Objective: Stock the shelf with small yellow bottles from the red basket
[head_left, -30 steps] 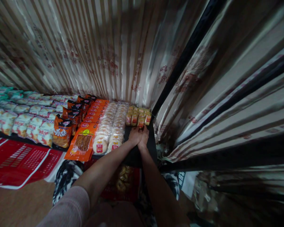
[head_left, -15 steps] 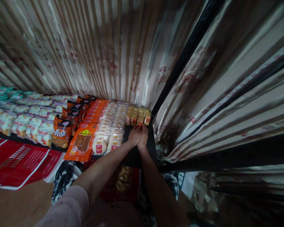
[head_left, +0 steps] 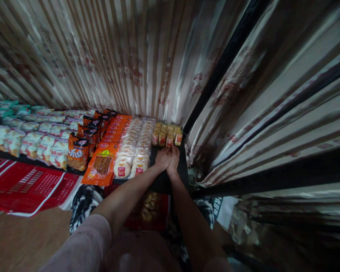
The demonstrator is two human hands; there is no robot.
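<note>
Head | small packets (head_left: 169,136) | yellowish, blocky, red-labelled fronts | close-set rows

Dim, with soft, blurry edges

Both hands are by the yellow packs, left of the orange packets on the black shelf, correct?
Not left: the head view shows the yellow packs, with left hand and right hand by them, right of the orange packets on the black shelf.
</note>
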